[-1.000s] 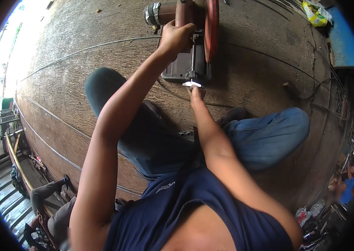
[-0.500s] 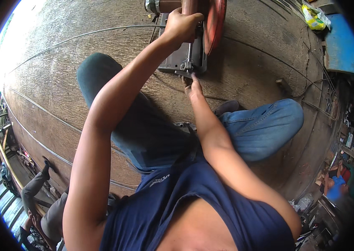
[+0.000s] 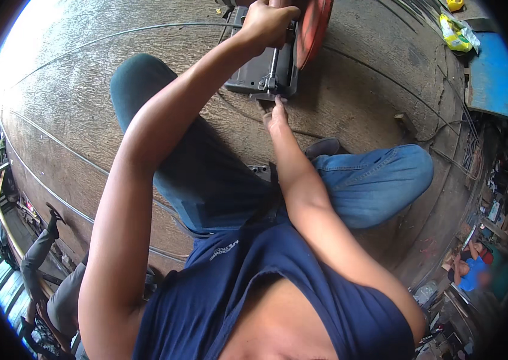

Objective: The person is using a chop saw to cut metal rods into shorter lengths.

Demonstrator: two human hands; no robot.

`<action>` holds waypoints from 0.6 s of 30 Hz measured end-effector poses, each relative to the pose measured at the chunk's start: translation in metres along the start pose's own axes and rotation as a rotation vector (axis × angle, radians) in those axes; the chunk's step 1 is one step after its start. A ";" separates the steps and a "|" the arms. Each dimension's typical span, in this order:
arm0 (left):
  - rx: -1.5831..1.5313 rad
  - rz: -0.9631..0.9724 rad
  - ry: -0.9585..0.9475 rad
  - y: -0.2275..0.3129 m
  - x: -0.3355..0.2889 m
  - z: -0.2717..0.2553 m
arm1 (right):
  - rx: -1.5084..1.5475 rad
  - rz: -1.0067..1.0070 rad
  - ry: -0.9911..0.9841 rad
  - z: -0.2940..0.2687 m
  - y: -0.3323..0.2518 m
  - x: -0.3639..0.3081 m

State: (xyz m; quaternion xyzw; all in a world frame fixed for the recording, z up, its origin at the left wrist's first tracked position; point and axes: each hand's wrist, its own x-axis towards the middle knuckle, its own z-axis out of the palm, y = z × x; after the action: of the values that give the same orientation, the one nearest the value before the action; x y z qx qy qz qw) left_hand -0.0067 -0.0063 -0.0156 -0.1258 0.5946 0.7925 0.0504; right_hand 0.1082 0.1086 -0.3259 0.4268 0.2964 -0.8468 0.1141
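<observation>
A cut-off saw with a dark metal base [image 3: 246,75] and a red disc-shaped part [image 3: 314,30] stands at the top of the view, cut off by the edge. My left hand [image 3: 266,25] is closed around its reddish-brown handle-like part [image 3: 279,5], beside the red disc. Below it, a shiny screw rod [image 3: 274,62] runs along the base to a dark crank handle [image 3: 262,96] at the near end. My right hand [image 3: 275,113] holds this crank from the near side, thumb up against it, the other fingers partly hidden beneath.
A long thin rod [image 3: 116,49] reaches the saw from the left over the worn brown floor. Dark cables [image 3: 386,75] lie on the right, near a blue panel [image 3: 497,78] and a yellow-green bag [image 3: 455,33]. Other people sit at lower left [image 3: 65,306] and far right [image 3: 473,270].
The crank handle has turned slightly and lies more level, with my right fingers shifted on it. My left hand keeps its grip. The whole view has shifted a little.
</observation>
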 end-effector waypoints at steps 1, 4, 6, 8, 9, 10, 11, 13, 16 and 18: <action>0.003 -0.014 -0.009 0.001 -0.001 -0.001 | 0.226 0.197 -0.099 -0.003 0.000 0.006; 0.152 0.022 0.023 0.005 -0.002 -0.002 | 0.161 0.062 0.112 0.006 0.017 0.013; 0.224 -0.021 0.038 0.006 -0.003 -0.002 | -0.697 -0.535 0.359 0.010 0.027 -0.004; 0.115 0.018 0.035 0.005 -0.002 -0.002 | -1.268 -1.188 0.290 0.010 0.024 -0.028; 0.055 0.037 0.030 0.002 -0.002 -0.001 | -1.307 -1.168 0.222 0.013 0.019 -0.036; 0.010 0.019 0.027 0.001 0.000 0.000 | -1.351 -1.167 0.163 0.016 0.012 -0.041; 0.034 0.007 0.026 -0.001 0.000 0.000 | -1.379 -1.221 0.095 0.016 0.004 -0.043; 0.089 -0.016 0.025 -0.002 0.002 -0.003 | -1.242 -0.724 0.047 0.012 -0.009 -0.037; 0.091 0.012 0.036 -0.003 0.004 -0.003 | -0.136 -0.138 0.023 0.000 -0.011 -0.005; 0.123 0.054 0.056 -0.003 0.006 -0.003 | 0.113 0.069 -0.099 -0.008 -0.003 0.018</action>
State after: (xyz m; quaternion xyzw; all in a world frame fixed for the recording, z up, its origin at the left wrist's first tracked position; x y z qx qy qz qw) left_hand -0.0110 -0.0087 -0.0210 -0.1285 0.6464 0.7519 0.0200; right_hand 0.1015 0.1171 -0.3422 0.4002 0.2271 -0.8777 0.1335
